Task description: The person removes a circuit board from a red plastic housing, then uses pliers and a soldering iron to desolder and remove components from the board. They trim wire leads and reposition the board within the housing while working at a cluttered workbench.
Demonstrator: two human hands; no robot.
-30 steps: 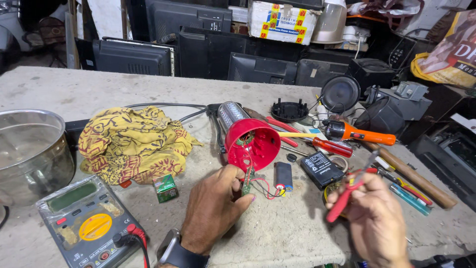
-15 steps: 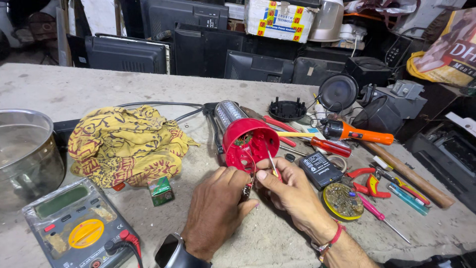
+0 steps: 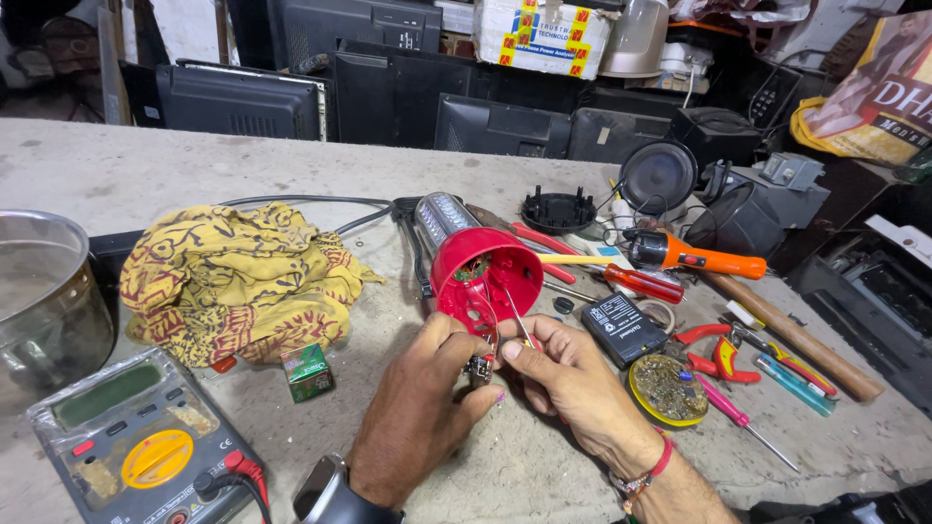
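**Small part pinched at the mouth of an opened red lamp**

A tiny switch-like component (image 3: 479,367) is pinched by the left hand (image 3: 419,408), just beside the open end of the red lamp housing (image 3: 482,278) lying on the bench (image 3: 291,165). A thin wire (image 3: 517,322) is pinched by the right hand (image 3: 573,380), apparently held steady for close work. Circuitry is visible inside the housing; the steel pot (image 3: 44,296) appears empty.

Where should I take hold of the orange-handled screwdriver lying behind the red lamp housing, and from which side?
Grip the orange-handled screwdriver by its thick orange handle, coming down from above. It lies flat on the concrete bench, handle pointing right and clear on top, while its tip end sits among the red-handled tools near the red lamp housing, where fingers would likely snag.
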